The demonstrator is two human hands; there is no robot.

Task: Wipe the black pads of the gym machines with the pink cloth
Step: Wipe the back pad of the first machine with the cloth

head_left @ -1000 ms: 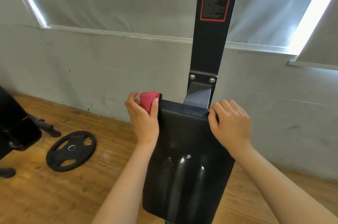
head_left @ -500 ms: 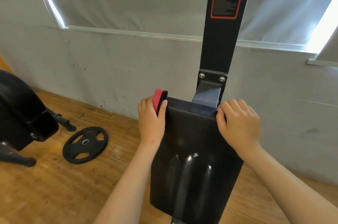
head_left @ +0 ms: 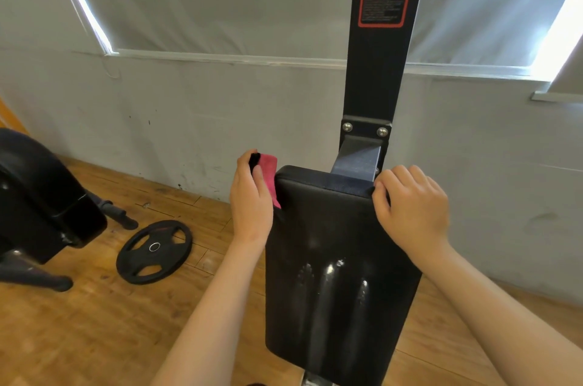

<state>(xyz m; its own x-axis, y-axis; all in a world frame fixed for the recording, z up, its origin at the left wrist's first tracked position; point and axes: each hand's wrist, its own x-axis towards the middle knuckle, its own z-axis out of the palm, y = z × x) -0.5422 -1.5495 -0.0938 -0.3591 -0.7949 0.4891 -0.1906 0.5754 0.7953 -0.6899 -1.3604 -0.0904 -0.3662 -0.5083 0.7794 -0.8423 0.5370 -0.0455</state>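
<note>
The rectangular, glossy, upholstered black pad (head_left: 340, 259) is mounted on a tall black metal upright post (head_left: 375, 76) by a bracket with two screws. The pad tilts away from the camera, with its upper edge nearest the grey wall (head_left: 220, 120).

The left hand (head_left: 250, 206) grips the small, folded pink cloth (head_left: 268, 172). The thumb lies across the cloth and the fingers curl behind it. The cloth sits at the upper left corner of the pad and touches its left edge. A dark strip shows between the fingers at the top of the cloth; what it is cannot be told.

The right hand (head_left: 413, 212) grasps the upper right corner of the pad, with the fingers curled over the top edge just beside the bracket. The cloth is well apart from this hand, across the width of the pad.

A round black iron weight plate (head_left: 154, 251) lies flat on the wooden plank floor (head_left: 94, 338), left of the pad. A second bulky black machine (head_left: 41, 196) stands at the left edge.
</note>
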